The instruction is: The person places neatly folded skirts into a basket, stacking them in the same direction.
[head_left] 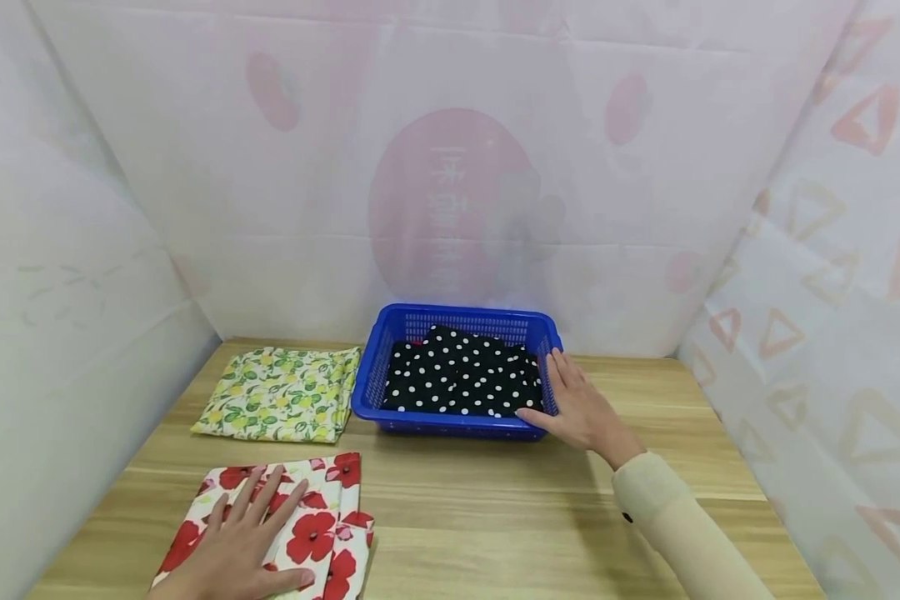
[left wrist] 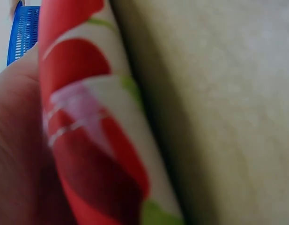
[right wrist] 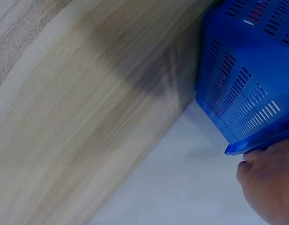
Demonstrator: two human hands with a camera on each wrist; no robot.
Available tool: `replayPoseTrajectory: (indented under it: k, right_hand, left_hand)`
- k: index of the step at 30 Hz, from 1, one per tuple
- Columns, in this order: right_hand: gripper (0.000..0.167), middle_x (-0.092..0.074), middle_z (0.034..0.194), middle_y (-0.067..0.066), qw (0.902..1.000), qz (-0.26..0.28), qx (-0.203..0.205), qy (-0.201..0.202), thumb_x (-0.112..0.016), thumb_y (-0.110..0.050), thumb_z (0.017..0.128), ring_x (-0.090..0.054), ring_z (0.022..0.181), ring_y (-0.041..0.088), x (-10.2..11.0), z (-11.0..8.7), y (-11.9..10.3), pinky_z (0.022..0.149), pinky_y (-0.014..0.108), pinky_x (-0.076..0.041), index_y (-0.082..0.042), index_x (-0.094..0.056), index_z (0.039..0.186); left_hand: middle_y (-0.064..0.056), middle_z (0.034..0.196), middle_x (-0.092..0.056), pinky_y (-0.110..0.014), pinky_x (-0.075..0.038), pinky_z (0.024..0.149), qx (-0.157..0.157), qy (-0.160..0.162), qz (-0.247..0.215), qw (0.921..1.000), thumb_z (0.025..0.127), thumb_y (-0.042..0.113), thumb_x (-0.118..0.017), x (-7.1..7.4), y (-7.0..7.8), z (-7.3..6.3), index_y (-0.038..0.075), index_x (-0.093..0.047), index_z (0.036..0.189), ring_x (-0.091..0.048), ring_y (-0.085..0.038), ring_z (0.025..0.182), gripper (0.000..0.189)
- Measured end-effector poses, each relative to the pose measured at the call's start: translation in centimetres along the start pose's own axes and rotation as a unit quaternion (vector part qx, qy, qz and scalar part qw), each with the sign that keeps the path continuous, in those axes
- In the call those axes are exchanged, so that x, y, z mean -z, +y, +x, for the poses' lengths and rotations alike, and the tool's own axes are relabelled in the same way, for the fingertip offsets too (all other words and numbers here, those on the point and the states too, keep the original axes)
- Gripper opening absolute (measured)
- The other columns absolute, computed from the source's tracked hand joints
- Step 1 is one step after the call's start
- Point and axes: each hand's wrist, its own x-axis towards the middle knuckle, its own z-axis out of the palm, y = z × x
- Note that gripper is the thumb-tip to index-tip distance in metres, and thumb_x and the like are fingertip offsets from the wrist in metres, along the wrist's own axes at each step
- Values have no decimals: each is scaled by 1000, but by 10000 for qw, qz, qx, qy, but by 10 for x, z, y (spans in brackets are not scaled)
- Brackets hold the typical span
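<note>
Left hand [head_left: 234, 546]'s flat, fingers wide, on the folded white cloth with red poppies [head_left: 312, 533], roughly 7–8 o'clock from the blue perforated plastic basket [head_left: 450, 422]. Right hand [head_left: 579, 413]'s fingers lie straight along its 4 o'clock rim. I'd press gently so the folds don't slip.

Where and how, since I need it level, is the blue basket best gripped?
I'd probably grip the blue basket by its rim at both short ends, one hand from each side: the rim juts outward, so fingers could hook beneath. The right hand touches one end.
</note>
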Motion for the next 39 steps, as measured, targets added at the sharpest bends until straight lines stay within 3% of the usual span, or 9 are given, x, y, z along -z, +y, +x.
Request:
replayPoseTrajectory:
  k: [9, 22, 39]
  right_hand:
    - [117, -3, 178, 22, 10000, 42, 19, -14, -49, -81, 95, -4, 166, 40, 1, 0, 0, 134, 59, -13, -1, -5, 169]
    - [119, -1, 178, 19, 9999, 111, -4, 22, -49, -82, 94, -4, 166, 41, 2, 0, 1, 134, 60, -12, 0, -7, 168]
    - [119, -2, 178, 20, 9999, 128, -40, 14, -49, -82, 94, -4, 166, 40, 2, -1, 0, 134, 59, -12, -1, -6, 169]
  left_hand:
    - [-24, 172, -26, -93, -14, 109, 99, -214, 57, 9997, 73, 92, -62, 3, 18, 7, 21, -39, 164, -17, -61, 154, 118]
    - [-22, 176, -17, -89, -6, 115, 355, -823, 38, 9960, 69, 97, -59, 3, 66, 28, 25, -34, 166, -7, -57, 159, 124]
    - [-21, 176, -17, -87, -11, 117, 128, -871, 58, 9961, 72, 99, -55, -1, 122, 45, 27, -28, 168, -9, -53, 162, 124]
